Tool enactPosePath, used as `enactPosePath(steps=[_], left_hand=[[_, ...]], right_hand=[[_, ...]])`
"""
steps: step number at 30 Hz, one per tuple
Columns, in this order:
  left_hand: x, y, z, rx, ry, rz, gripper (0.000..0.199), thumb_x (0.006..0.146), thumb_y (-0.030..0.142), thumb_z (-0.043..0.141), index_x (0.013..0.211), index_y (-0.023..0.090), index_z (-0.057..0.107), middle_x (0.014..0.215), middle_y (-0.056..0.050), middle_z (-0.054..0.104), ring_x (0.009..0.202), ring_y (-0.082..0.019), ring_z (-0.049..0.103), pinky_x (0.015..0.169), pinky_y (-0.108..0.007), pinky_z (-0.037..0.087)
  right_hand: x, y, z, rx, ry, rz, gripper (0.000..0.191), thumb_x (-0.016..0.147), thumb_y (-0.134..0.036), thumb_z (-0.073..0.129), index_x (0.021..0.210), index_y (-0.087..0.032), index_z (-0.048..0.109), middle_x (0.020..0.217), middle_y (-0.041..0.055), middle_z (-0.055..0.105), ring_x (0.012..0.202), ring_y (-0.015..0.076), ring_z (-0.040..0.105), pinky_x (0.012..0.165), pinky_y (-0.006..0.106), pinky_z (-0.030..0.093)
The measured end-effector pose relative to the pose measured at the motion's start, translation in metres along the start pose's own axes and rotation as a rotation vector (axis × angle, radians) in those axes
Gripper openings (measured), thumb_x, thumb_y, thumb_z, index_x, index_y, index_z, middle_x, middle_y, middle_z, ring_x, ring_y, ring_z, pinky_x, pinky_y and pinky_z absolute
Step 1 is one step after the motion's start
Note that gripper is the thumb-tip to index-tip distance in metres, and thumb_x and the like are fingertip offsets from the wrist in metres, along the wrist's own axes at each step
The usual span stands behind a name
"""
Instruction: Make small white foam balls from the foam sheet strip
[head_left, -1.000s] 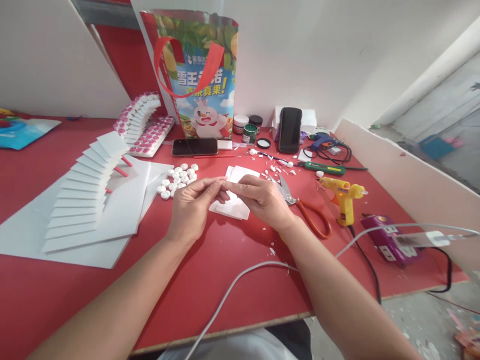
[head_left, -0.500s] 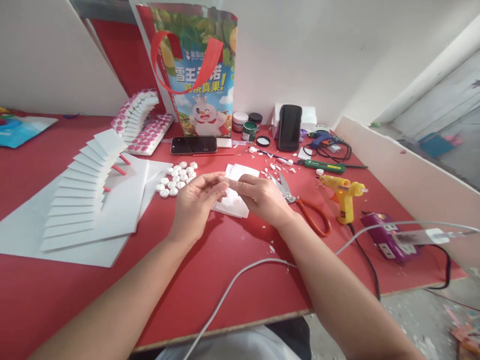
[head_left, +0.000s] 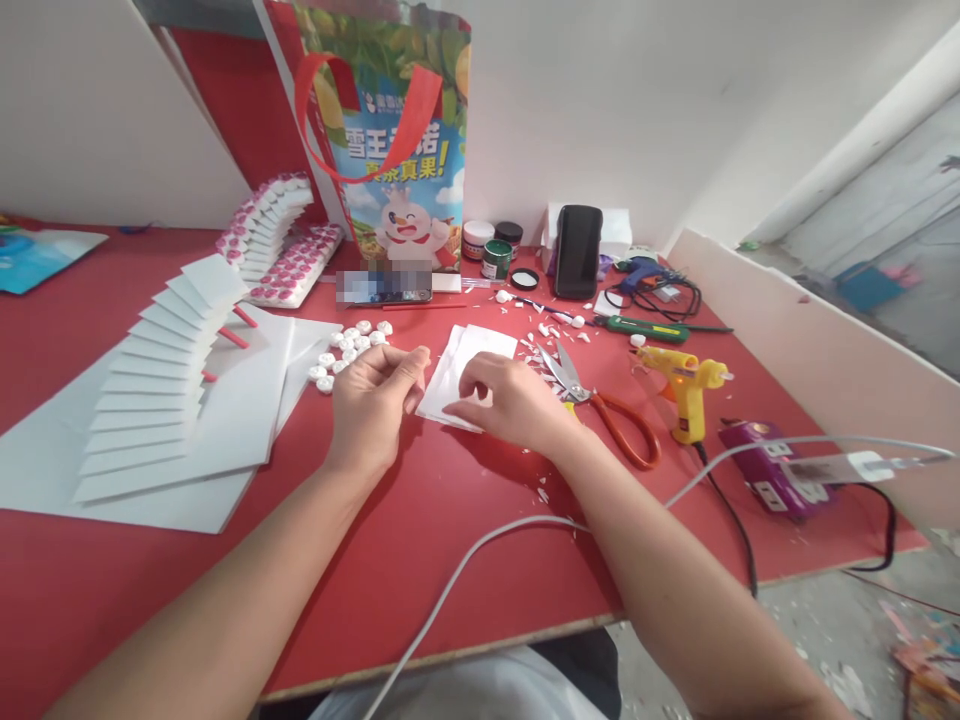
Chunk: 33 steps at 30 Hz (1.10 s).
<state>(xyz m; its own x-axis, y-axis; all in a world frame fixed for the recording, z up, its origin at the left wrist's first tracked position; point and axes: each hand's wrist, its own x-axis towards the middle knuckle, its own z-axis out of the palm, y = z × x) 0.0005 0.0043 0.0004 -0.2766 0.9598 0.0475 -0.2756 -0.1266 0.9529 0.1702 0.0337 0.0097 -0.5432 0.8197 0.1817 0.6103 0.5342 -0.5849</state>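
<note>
My left hand (head_left: 375, 405) is closed in a pinch, thumb against fingertips, beside a cluster of small round white pieces (head_left: 363, 343). Whatever sits in that pinch is too hidden to make out. Over the stack of thin white sheets (head_left: 448, 375) hovers my right hand (head_left: 517, 400), its thumb and forefinger curved apart with nothing visible between them. Whether its fingers touch the top sheet I cannot tell. Orange-handled scissors (head_left: 619, 430) lie with blades spread just right of that hand, among white scraps.
Fanned white strips (head_left: 142, 400) rest on large white sheets at left. A colourful bag (head_left: 405, 140), paint jars (head_left: 496, 258) and a dark phone (head_left: 579, 252) stand at the back. A yellow glue gun (head_left: 686, 390) is at right; a white cable (head_left: 480, 550) crosses the front.
My hands have parted: the fingertips were together above the sheets, and now the left is further left and the right has opened over the sheets. The phone's screen has lit up.
</note>
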Motion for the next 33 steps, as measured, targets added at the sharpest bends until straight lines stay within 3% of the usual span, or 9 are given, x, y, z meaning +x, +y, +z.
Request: enactPosePath(steps=[4,7,10,17,20,24,26,30,33], left_hand=[[-0.002,-0.002,0.000,0.088,0.017,0.093,0.047,0.087,0.039,0.073,0.051,0.018,0.050,0.048,0.002,0.050,0.041,-0.006,0.040,0.041,-0.023,0.028],[-0.001,-0.006,-0.001,0.066,0.001,0.115,0.032,0.092,0.036,0.066,0.066,0.018,0.061,0.058,0.002,0.058,0.042,-0.006,0.045,0.042,-0.023,0.032],[0.001,-0.009,-0.002,0.051,-0.021,0.048,0.009,0.089,0.026,0.067,0.088,0.017,0.068,0.069,0.001,0.065,0.044,-0.007,0.050,0.043,-0.022,0.037],[-0.003,-0.004,0.001,0.039,-0.155,-0.073,0.016,0.083,0.026,0.075,0.085,0.013,0.066,0.074,-0.005,0.074,0.044,-0.008,0.057,0.043,-0.021,0.042],[-0.005,-0.002,0.003,-0.009,-0.170,-0.120,0.017,0.080,0.024,0.077,0.084,0.012,0.066,0.073,-0.005,0.075,0.043,-0.008,0.057,0.043,-0.021,0.043],[-0.004,-0.002,0.002,-0.075,-0.185,-0.141,0.015,0.080,0.022,0.076,0.087,0.013,0.067,0.074,-0.004,0.075,0.045,-0.009,0.059,0.045,-0.020,0.046],[-0.004,-0.002,0.001,-0.095,-0.198,-0.138,0.013,0.081,0.020,0.074,0.089,0.013,0.067,0.073,-0.003,0.074,0.046,-0.009,0.059,0.046,-0.020,0.046],[-0.004,-0.002,0.001,-0.125,-0.227,-0.133,0.002,0.081,0.015,0.064,0.080,0.015,0.065,0.067,0.000,0.069,0.043,-0.010,0.057,0.042,-0.021,0.042],[-0.004,0.000,0.001,-0.159,-0.283,-0.144,0.009,0.074,0.010,0.055,0.069,0.016,0.059,0.065,0.000,0.067,0.042,-0.011,0.056,0.042,-0.023,0.042]], right_hand=[[0.000,0.000,0.008,-0.149,-0.133,-0.002,0.016,0.083,-0.028,0.072,0.086,-0.016,0.063,0.088,0.0045,0.060,0.077,0.0161,0.052,0.065,0.026,0.034],[0.001,0.000,0.009,-0.130,-0.129,0.013,0.004,0.086,-0.019,0.061,0.083,-0.017,0.063,0.084,0.0033,0.060,0.074,0.0146,0.052,0.065,0.026,0.033],[0.002,0.003,0.007,-0.055,-0.121,0.005,0.010,0.088,-0.017,0.058,0.079,-0.016,0.062,0.080,0.0019,0.058,0.069,0.0128,0.050,0.065,0.026,0.033],[0.005,0.009,0.007,0.084,-0.047,0.080,0.018,0.080,-0.012,0.058,0.063,-0.017,0.053,0.065,-0.0026,0.053,0.061,0.0099,0.043,0.061,0.026,0.031],[0.007,0.014,0.003,0.239,0.091,0.171,0.016,0.079,-0.015,0.058,0.064,-0.017,0.057,0.064,-0.0027,0.056,0.061,0.0103,0.047,0.062,0.026,0.034],[0.009,0.020,-0.009,0.456,0.444,0.264,0.012,0.079,-0.023,0.060,0.068,-0.019,0.061,0.064,-0.0022,0.058,0.060,0.0112,0.048,0.060,0.027,0.036],[0.010,0.020,-0.014,0.639,0.561,0.272,0.012,0.080,-0.028,0.063,0.071,-0.020,0.063,0.064,-0.0028,0.056,0.058,0.0106,0.046,0.057,0.027,0.037],[0.011,0.019,-0.019,1.105,0.577,0.303,0.017,0.074,-0.034,0.072,0.072,-0.022,0.060,0.066,-0.0041,0.054,0.058,0.0100,0.047,0.057,0.025,0.041],[0.011,0.020,-0.020,1.359,0.401,0.331,0.021,0.071,-0.034,0.073,0.071,-0.023,0.056,0.064,-0.0034,0.053,0.065,0.0142,0.055,0.063,0.028,0.048]])
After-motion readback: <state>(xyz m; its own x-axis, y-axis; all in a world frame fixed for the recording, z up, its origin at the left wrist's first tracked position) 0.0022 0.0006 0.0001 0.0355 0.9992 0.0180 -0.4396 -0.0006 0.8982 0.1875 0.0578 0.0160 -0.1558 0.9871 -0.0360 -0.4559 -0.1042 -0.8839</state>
